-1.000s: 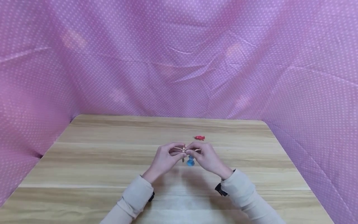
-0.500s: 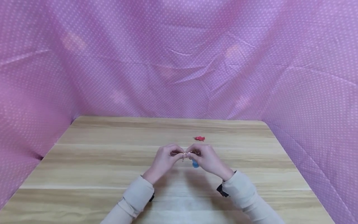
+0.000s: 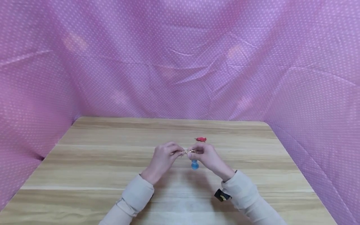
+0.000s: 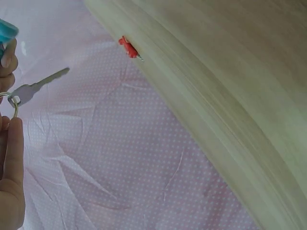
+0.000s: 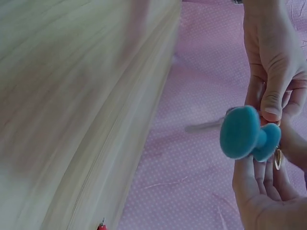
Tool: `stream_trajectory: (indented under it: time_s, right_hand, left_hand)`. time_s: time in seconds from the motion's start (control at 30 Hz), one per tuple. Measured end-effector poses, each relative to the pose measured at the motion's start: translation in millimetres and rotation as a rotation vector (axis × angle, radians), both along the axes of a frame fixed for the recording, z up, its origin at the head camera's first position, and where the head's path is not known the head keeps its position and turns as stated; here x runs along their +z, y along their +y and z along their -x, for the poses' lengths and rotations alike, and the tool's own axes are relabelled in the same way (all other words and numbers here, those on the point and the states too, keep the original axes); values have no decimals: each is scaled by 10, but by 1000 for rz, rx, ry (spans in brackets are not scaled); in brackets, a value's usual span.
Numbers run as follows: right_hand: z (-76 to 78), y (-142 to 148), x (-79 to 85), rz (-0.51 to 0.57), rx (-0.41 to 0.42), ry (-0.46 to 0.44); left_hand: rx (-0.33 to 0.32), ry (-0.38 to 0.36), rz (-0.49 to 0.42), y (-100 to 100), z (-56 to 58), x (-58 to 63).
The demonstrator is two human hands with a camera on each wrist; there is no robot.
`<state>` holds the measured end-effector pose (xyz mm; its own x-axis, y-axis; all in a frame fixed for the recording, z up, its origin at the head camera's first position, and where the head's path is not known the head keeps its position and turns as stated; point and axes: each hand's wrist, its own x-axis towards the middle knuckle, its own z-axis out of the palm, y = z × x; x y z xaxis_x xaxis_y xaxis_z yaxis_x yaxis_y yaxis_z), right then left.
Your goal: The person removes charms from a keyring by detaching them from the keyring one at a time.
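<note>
A pink-purple cloth [image 3: 174, 47] with pale dots hangs behind the table and along both sides, creased in places. The table [image 3: 98, 162] has pale, streaky wood grain and rounded far corners; its far edge meets the cloth, and the side edges spread outward toward the person. The hands work near the middle, well apart from the far edge and both side edges, with wood stretching away to the left and right of them. Two light sleeves [image 3: 137, 193] come in from the near edge.

The left hand [image 3: 162, 159] and right hand [image 3: 208, 157] face each other above the wood, fingertips nearly meeting. Each has thumb and fingers pinched on a gold-coloured ring between them; exactly where each grips it is hard to tell. A black wrist device [image 3: 222, 195] shows beneath the right sleeve.

The task's bunch hangs there between the hands. Its blue fob [image 5: 242, 132] has two rounded ends, one wider, joined by a narrow neck, and hangs below the right hand. A red trinket [image 3: 201, 139] lies on the wood beyond the hands, its thin metal end pointing left. The silvery key [image 4: 31, 91] has a flat head with a hole, threaded by the thin, round ring [image 4: 16, 108].
</note>
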<state>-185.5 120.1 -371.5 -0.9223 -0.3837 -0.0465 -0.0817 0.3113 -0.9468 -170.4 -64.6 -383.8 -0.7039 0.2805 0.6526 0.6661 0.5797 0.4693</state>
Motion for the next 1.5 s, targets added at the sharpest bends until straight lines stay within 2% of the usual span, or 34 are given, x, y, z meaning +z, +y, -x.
stream_trajectory:
  time_s: [0.1, 0.27, 0.43, 0.7, 0.9, 1.07, 1.2, 1.3, 1.5]
  right_hand:
    - [4, -11, 8, 21, -29, -14]
    - [17, -21, -3, 40, -66, -20]
    - [25, -33, -24, 33, -64, -19]
    - [26, -30, 10, 7, -64, 6]
    - [43, -34, 15, 8, -60, 25]
    - [35, -28, 46, 2, -75, 23]
    - [21, -29, 62, -16, -48, 71]
    - [8, -26, 56, -10, -22, 119]
    - [-10, -58, 62, -4, 4, 158]
  left_hand:
    - [-8, 6, -14, -17, 12, -3]
    - [-27, -43, -86, -39, 26, -42]
    - [-26, -103, -170, -65, 31, -106]
    - [-66, -173, -290, -65, 26, -98]
    - [-64, -230, -386, -58, 37, -111]
    - [-63, -285, -427, -48, 40, -84]
    - [-65, -333, -429, -61, 21, -71]
    - [-86, -312, -393, -74, 13, -78]
    - [-150, -209, -355, -99, 8, -97]
